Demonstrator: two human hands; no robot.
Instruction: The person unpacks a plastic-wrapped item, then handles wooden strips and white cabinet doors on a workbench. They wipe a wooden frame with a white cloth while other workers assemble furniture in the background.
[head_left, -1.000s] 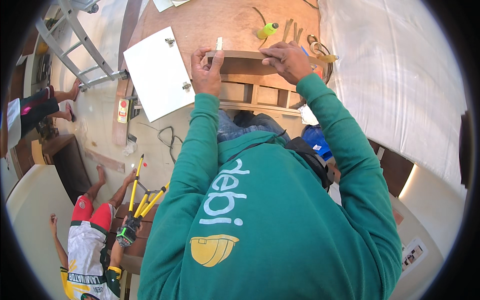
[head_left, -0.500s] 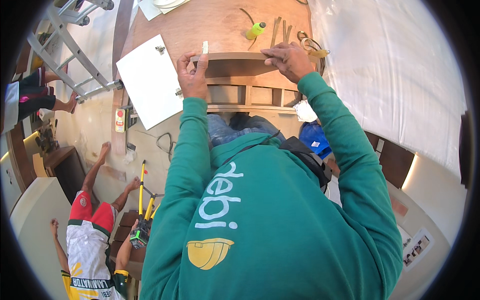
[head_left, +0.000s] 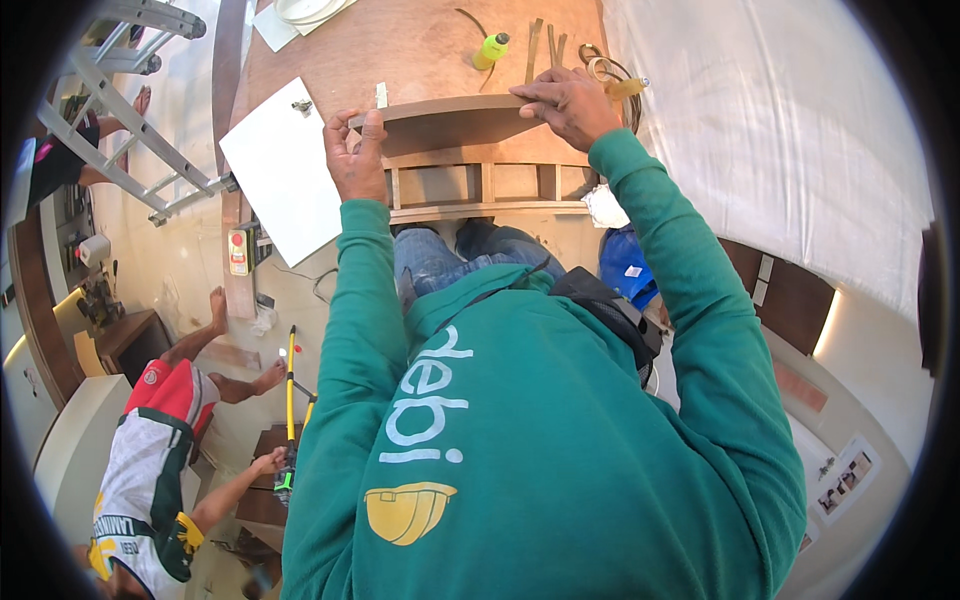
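Between my two hands a thin brown board (head_left: 455, 125) is held tilted on edge, its broad face partly in shadow. My left hand (head_left: 356, 158) grips its left end between thumb and fingers. At the right end my right hand (head_left: 572, 108) pinches the top corner. Just below the board lies a wooden frame (head_left: 488, 211) divided into open compartments, close to my legs. Behind the board are a yellow-green bottle (head_left: 490, 50) and several brown strips (head_left: 533, 52) on the wooden tabletop (head_left: 380, 50).
A white panel (head_left: 280, 170) with metal hinges leans at the left. A roll of tape (head_left: 600, 68) and another bottle (head_left: 627, 88) lie beyond my right hand. Plastic sheeting (head_left: 760, 120) covers the right side. At left are a ladder (head_left: 120, 120) and a co-worker (head_left: 150, 460) with a yellow-legged tripod (head_left: 291, 390).
The board has tipped so that more of its broad face shows. Both hands keep their hold. The co-worker at lower left has shifted along with the tripod.
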